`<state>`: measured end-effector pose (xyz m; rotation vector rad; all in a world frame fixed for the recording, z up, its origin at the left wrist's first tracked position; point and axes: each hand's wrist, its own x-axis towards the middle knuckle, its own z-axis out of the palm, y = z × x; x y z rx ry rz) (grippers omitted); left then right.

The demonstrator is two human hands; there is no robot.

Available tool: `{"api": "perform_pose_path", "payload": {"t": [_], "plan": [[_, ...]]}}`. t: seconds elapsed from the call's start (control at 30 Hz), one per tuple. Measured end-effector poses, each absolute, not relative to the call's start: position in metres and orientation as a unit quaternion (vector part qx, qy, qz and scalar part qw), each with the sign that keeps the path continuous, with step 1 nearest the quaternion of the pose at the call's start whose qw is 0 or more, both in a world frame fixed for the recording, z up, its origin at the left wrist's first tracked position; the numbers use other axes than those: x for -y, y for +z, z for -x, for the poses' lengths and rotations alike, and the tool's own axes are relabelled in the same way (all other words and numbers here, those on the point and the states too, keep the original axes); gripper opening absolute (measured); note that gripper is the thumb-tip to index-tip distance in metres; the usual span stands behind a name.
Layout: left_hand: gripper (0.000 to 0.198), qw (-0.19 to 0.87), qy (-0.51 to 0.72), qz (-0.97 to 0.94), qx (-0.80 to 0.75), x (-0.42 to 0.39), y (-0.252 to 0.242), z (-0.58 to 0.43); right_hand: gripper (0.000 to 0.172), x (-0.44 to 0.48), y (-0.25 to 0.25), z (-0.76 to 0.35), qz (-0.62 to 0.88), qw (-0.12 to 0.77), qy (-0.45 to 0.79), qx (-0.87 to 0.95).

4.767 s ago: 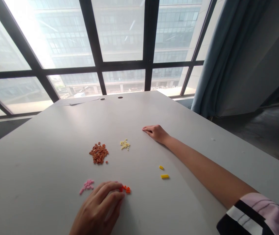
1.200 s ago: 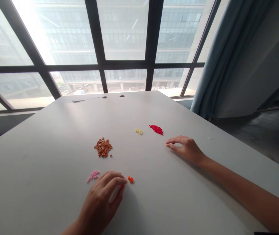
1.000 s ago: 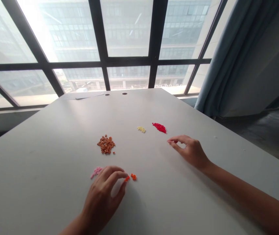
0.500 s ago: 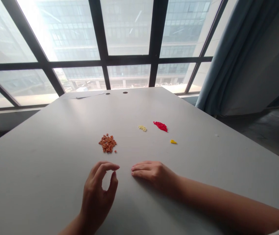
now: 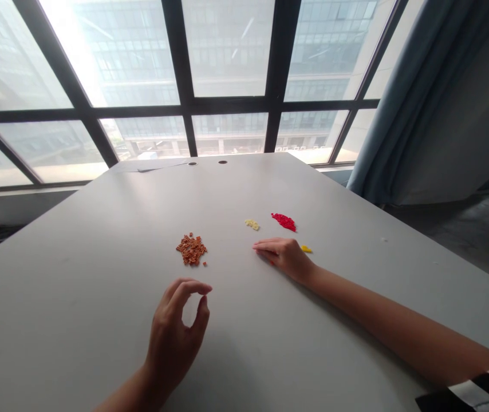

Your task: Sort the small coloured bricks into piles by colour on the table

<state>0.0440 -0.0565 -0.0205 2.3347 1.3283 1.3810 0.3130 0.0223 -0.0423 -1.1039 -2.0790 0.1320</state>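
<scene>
My left hand (image 5: pixel 178 329) hovers over the near part of the table, thumb and forefinger curved into a ring. A narrow gap separates their tips, and I see nothing between them. Just beyond it lies a loose pile of tiny orange-brown pieces (image 5: pixel 191 250), one piece apart at its right. My right hand (image 5: pixel 285 256) rests low on the table, fingers together and pointing left. Under its fingers shows a small orange-red bit (image 5: pixel 272 263), mostly hidden. Past those fingers are a few pale yellow pieces (image 5: pixel 252 224) and a red heap (image 5: pixel 284 221). Yellow pieces (image 5: pixel 306 249) lie behind the wrist.
The white table (image 5: pixel 98 274) stretches to large black-framed windows (image 5: pixel 227 106). Two round holes and a flat sheet (image 5: pixel 154 166) are at its far edge. A blue-grey curtain (image 5: pixel 382 126) hangs at the right. A small whitish speck (image 5: pixel 383 240) lies on the right side.
My right hand has moved away from me and to the right, closer to the yellow and red pieces. An orange-red bit now shows under it. My left hand has barely moved.
</scene>
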Motion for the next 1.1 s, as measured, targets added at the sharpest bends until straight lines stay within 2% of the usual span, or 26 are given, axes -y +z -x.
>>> {"api": "perform_pose_path", "payload": {"t": [0.13,0.27,0.47,0.77,0.83,0.93,1.03,1.1], "plan": [[0.013,0.069,0.457,-0.766,-0.446,0.056,-0.021,-0.043,0.017,-0.005,-0.028,-0.324,0.472,0.390,0.093,0.785],[0.013,0.081,0.453,-0.765,-0.451,0.056,-0.022,-0.043,0.036,0.008,-0.020,-0.335,0.529,0.327,0.124,0.773],[0.013,0.075,0.454,-0.764,-0.453,0.055,-0.022,-0.042,0.019,-0.004,-0.030,-0.322,0.567,0.334,0.158,0.736],[0.013,0.079,0.437,-0.746,-0.496,0.052,-0.018,-0.040,0.014,-0.008,-0.032,-0.321,0.538,0.393,0.116,0.737],[0.017,0.081,0.405,-0.743,-0.527,0.048,-0.014,-0.034,0.014,-0.005,-0.034,-0.321,0.522,0.416,0.081,0.741],[0.034,0.094,0.306,-0.749,-0.580,0.042,-0.007,-0.020,0.016,0.000,-0.033,-0.316,0.499,0.434,0.035,0.749],[0.053,0.109,0.207,-0.751,-0.618,0.036,-0.003,-0.003,0.016,0.005,-0.030,-0.309,0.476,0.430,0.038,0.766],[0.056,0.120,0.172,-0.751,-0.626,0.031,-0.004,0.007,0.016,0.008,-0.027,-0.306,0.467,0.431,0.046,0.771]]}}
